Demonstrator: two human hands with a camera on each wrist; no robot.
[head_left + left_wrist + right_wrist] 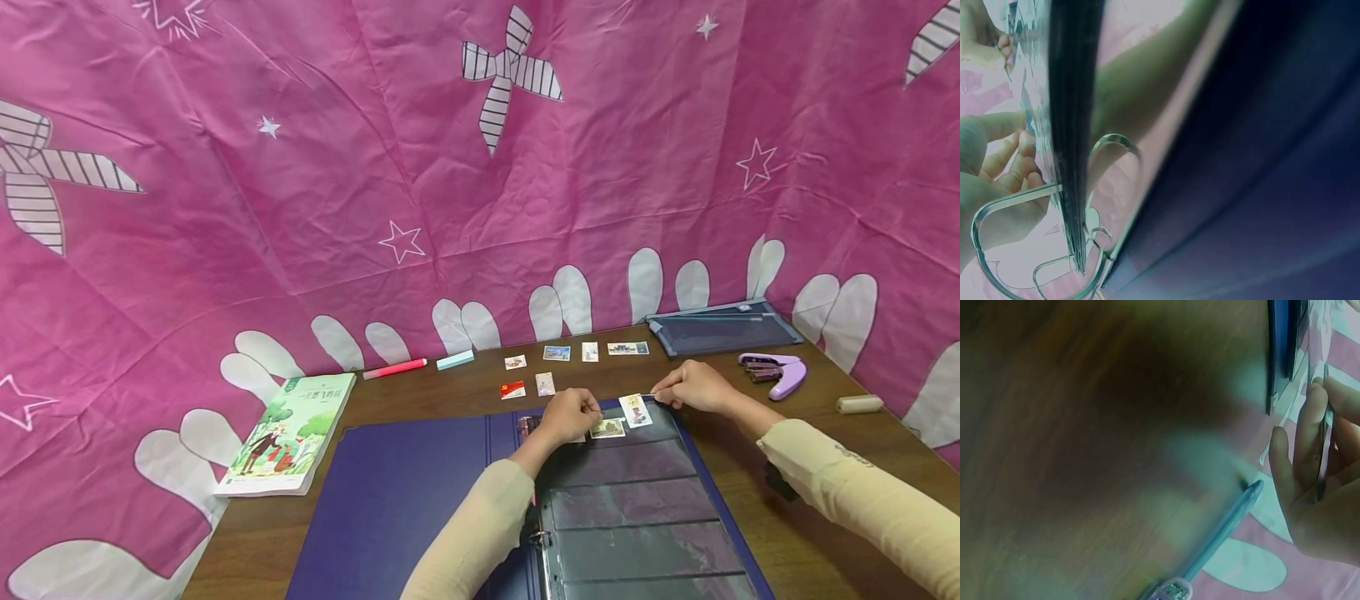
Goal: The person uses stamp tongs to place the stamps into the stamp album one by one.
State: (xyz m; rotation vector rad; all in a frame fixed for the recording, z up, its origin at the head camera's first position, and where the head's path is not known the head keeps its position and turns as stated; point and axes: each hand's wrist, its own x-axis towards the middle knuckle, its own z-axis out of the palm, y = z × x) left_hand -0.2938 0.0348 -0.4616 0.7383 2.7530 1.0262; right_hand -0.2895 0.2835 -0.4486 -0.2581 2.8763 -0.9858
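I count two hands (573, 414) (693, 386), one album (412, 492) and eight stamps (635, 411), possibly more.

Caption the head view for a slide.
Left hand and right hand near the top of a black pocketed page in an open navy-blue ring binder, small rectangular colourful stamps beyond.

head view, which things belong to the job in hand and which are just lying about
In the job: binder, its black page, stamps on that page, thin metal tool in the right hand, probably the loose stamps behind.

Just lying about: book, red marker, light blue block, pouch, purple stapler, beige stick.
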